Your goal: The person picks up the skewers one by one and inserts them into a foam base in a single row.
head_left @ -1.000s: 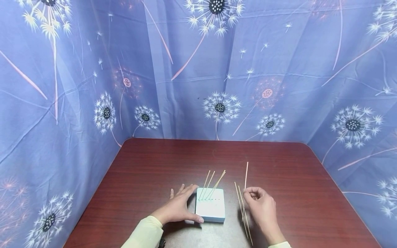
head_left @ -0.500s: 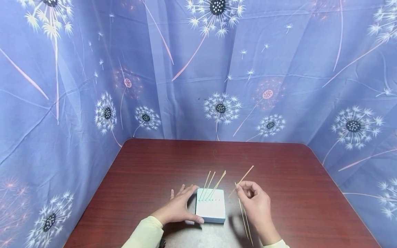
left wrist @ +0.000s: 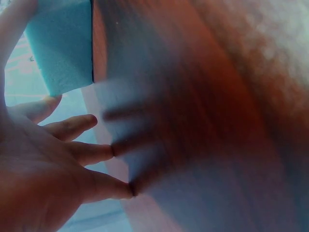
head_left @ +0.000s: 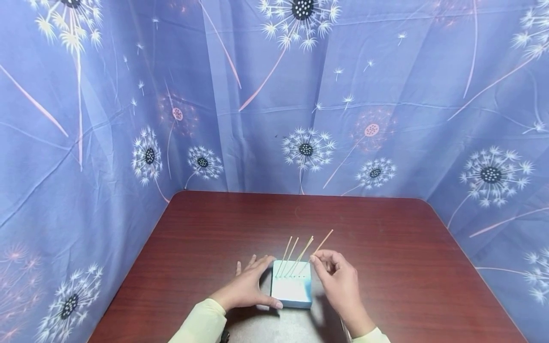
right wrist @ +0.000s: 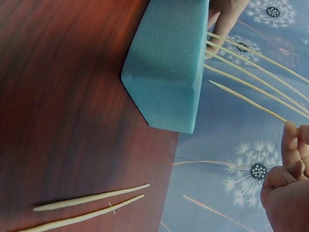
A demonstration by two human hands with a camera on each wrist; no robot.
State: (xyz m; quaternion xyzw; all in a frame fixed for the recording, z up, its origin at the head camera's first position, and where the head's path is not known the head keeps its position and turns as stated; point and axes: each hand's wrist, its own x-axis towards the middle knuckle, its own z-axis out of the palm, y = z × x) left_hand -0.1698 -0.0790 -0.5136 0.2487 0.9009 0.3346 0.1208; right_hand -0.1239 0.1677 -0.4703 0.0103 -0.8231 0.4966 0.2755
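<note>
In the head view a light-blue foam block [head_left: 291, 290] rests on the table, with several thin bamboo skewers [head_left: 287, 248] standing tilted in a row of holes across its top. My left hand [head_left: 244, 286] holds the block's left side, thumb at the near edge and index finger at the far edge. The other left fingers [left wrist: 91, 152] spread straight in the left wrist view. Between thumb and fingertips my right hand [head_left: 340, 283] pinches another skewer [right wrist: 246, 99]. Its pointed lower tip appears just off the block's top face in the right wrist view, beside the standing skewers.
Two loose skewers [right wrist: 91, 197] lie on the table to the right of the block, mostly behind my right forearm in the head view. The reddish-brown table [head_left: 214, 228] is enclosed by blue dandelion-print cloth [head_left: 257, 157] at the back and sides.
My right hand has carried its skewer leftward from beside the loose skewers to over the block, tilting it from near upright to a slant. The left hand and block stay in place.
</note>
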